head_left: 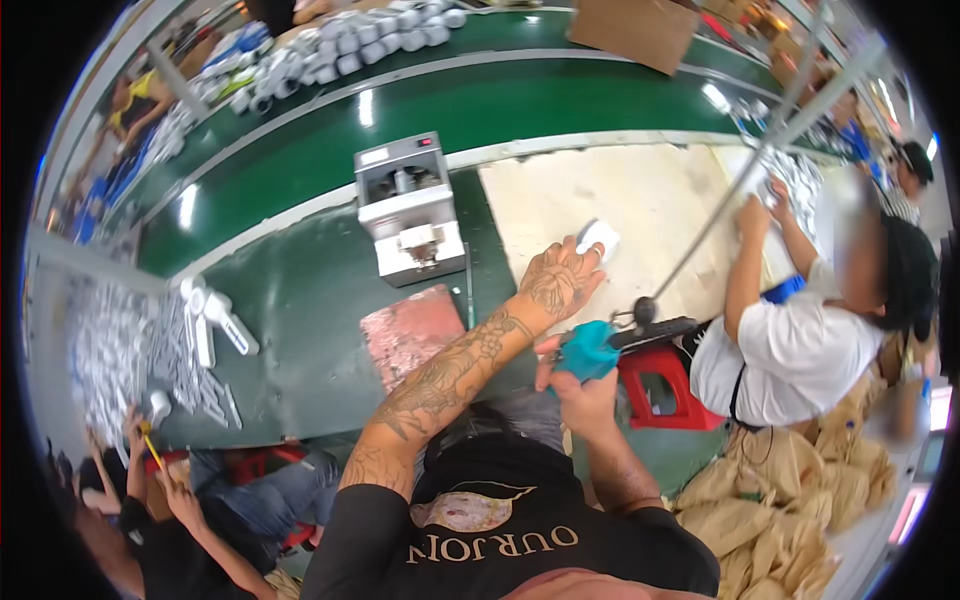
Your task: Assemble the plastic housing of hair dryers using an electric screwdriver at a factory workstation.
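While fingers of the left hand (pixel 560 280) grip a white piece (pixel 602 233), those of the right hand (pixel 585 395) clasp a teal tool (pixel 589 350).

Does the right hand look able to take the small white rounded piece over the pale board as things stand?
Probably not yet: the right hand holds a bulky teal object, and the left hand partly covers the white piece.

Head camera (fisheye) looks down onto the workbench (pixel 300 345)
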The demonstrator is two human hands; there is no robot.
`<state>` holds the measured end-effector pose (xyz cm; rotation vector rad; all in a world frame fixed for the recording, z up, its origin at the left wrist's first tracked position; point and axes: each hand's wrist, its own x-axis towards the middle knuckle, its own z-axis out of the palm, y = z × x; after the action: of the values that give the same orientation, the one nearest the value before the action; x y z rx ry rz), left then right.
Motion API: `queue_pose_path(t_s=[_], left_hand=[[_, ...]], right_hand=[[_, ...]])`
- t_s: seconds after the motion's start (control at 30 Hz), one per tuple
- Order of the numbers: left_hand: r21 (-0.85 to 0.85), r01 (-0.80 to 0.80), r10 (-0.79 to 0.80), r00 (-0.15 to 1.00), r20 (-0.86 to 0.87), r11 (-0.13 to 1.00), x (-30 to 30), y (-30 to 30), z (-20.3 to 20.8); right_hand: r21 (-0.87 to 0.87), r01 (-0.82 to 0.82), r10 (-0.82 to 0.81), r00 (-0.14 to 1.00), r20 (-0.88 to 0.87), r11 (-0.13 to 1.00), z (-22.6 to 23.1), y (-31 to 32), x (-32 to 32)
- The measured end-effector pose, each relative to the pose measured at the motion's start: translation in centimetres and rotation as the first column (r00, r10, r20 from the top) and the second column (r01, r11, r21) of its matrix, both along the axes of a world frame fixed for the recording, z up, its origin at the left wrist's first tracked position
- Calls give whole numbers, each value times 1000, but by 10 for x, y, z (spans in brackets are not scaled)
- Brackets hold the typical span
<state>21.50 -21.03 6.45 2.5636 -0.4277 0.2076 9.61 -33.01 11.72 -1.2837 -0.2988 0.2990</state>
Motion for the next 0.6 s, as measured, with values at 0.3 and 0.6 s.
queue_pose_path(t_s=[0.3,0.6], left_hand=[[-377,-366,354,929,-103,851,-116,117,41],[-479,-293,348,937,29,828,-155,158,12]], right_hand=[[43,-56,51,991,127,997,-14,31,32],[183,-153,115,973,202,971,7,97,61]])
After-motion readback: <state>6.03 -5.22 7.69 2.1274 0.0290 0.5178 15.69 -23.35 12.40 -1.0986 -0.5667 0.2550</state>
